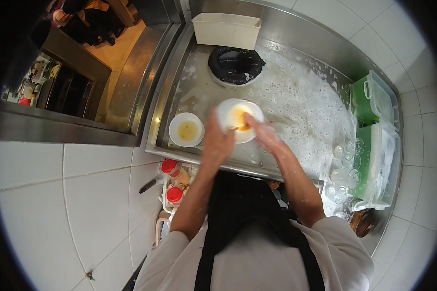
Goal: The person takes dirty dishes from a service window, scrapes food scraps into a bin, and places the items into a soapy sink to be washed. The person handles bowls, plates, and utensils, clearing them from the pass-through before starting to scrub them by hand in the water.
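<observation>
Over the front part of the wet metal counter, I hold a white bowl (228, 107) tilted so its inside shows; yellow-orange residue streaks it. My left hand (218, 137) grips the bowl's left side, slightly blurred by motion. From the right, my right hand (266, 137) holds the rim, with its thumb or fingers reaching inside over the residue. Just left of my hands stands a second white bowl (195, 138) with thin yellowish liquid in it. Behind the held bowl sits a round container lined with a black bag (250, 63).
Foam and water spread over the steel basin (296, 106). A cream plastic bin (226, 30) is at the back. Green tubs (363, 99) and several drinking glasses (349, 150) line the right side. Red-lidded jars (174, 195) stand below the front edge. Another person (90, 19) is at upper left.
</observation>
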A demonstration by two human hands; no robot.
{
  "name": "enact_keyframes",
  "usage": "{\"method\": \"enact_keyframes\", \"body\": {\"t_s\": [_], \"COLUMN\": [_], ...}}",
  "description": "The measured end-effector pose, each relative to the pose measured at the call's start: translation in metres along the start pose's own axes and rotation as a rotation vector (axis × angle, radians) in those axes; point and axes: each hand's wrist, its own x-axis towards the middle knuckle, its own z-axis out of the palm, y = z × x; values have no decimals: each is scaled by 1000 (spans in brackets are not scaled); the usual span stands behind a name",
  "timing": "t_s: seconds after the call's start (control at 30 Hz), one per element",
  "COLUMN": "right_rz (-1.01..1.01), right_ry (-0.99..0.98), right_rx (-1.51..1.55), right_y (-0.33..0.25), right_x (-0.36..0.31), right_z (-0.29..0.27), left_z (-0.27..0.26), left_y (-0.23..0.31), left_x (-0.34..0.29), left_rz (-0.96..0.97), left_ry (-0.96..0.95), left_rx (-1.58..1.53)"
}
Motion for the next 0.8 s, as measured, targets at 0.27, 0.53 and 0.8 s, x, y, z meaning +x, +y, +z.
{"method": "enact_keyframes", "body": {"t_s": [0.27,0.53,0.8], "right_rz": [-227,-46,-1341], "right_ry": [-531,-453,-239], "right_rx": [326,126,114], "right_y": [-63,-62,-4], "right_x": [9,3,97], "right_z": [126,99,152], "left_z": [-135,-149,-37], "left_y": [-70,-63,-53], "left_x": [-3,-1,99], "left_rz": [-373,-773,-289], "left_ry": [14,-125,-567], "left_rx": [-68,-960,-434]}}
